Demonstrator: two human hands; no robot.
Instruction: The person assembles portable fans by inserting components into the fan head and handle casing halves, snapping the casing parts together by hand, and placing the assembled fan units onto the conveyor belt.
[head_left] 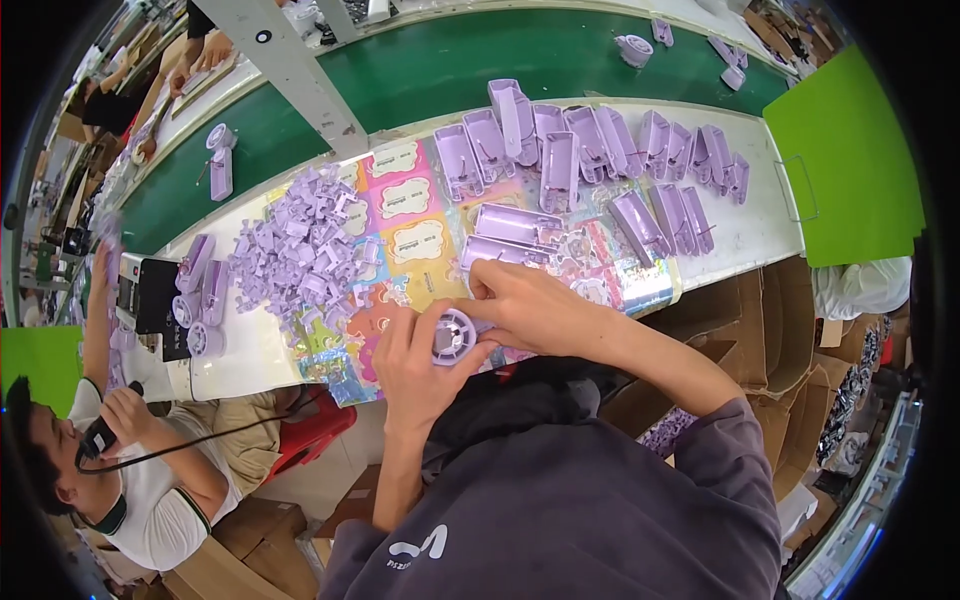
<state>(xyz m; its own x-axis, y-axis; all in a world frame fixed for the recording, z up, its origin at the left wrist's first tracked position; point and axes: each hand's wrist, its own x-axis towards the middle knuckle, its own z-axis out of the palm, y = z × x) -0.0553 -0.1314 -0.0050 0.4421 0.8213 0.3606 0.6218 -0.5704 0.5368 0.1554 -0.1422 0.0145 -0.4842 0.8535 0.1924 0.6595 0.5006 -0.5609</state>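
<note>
Close to the table's near edge, both hands are closed around a lilac plastic housing (pixel 455 338) whose round, ring-shaped end faces up. My left hand (pixel 408 362) wraps the ring from its left side. From the right, my right hand (pixel 525 308) grips the same part, its fingers hiding most of the body. Two long, hollow lilac shells (pixel 518 224) lie just beyond my hands. A heap of small lilac plastic pieces (pixel 305 240) spreads to the left. Rows of lilac shells (pixel 590 140), some with thin reddish wires, stand at the far right.
Colourful printed sheets (pixel 418 245) cover part of the white table. Behind runs a green conveyor belt (pixel 440 75), with a metal post (pixel 290 75) in front. A bright green panel (pixel 850 165) and cardboard boxes (pixel 790 330) are at right. A co-worker (pixel 165 500) at left holds a corded black tool (pixel 97 438).
</note>
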